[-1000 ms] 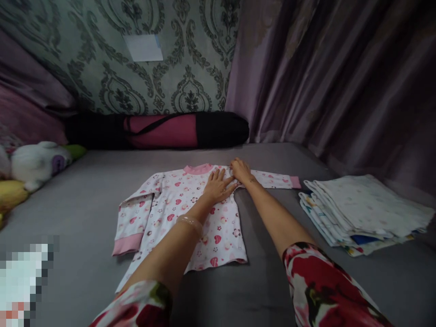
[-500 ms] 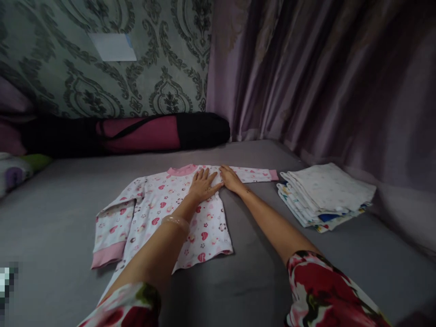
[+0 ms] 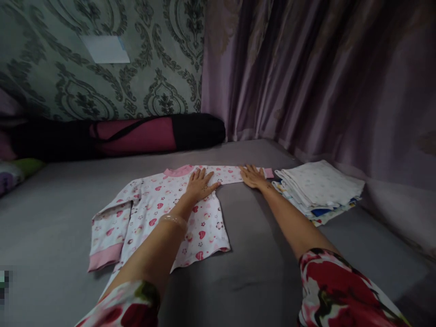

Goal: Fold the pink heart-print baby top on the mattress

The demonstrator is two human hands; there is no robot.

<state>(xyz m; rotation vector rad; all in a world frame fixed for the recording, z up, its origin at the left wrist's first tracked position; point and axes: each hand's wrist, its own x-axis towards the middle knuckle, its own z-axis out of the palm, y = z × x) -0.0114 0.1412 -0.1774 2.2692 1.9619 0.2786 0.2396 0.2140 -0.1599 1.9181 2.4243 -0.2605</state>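
A child's long-sleeved shirt (image 3: pixel 160 200), white with pink hearts and pink cuffs, lies spread on the grey sheet. My left hand (image 3: pixel 200 184) rests flat with fingers spread on its upper right part, beside the pink collar (image 3: pixel 179 171). Out along the straightened right sleeve (image 3: pixel 225 173), my right hand (image 3: pixel 252 175) presses down near the cuff, palm flat and fingers extended. The shirt's left sleeve (image 3: pixel 109 227) bends downward. My left forearm hides part of the shirt's lower front.
Right of the sleeve sits a stack of folded clothes (image 3: pixel 323 184), close to the purple curtain (image 3: pixel 235 68). A long black and maroon bag (image 3: pixel 143 134) lies along the patterned wall. Something green and white (image 3: pixel 20 170) is at the left edge of the grey sheet (image 3: pixel 259 254).
My right hand has slid rightward along the sleeve, from the shoulder to near the cuff, and its fingers have flattened out. My left hand stays at the same place on the shirt.
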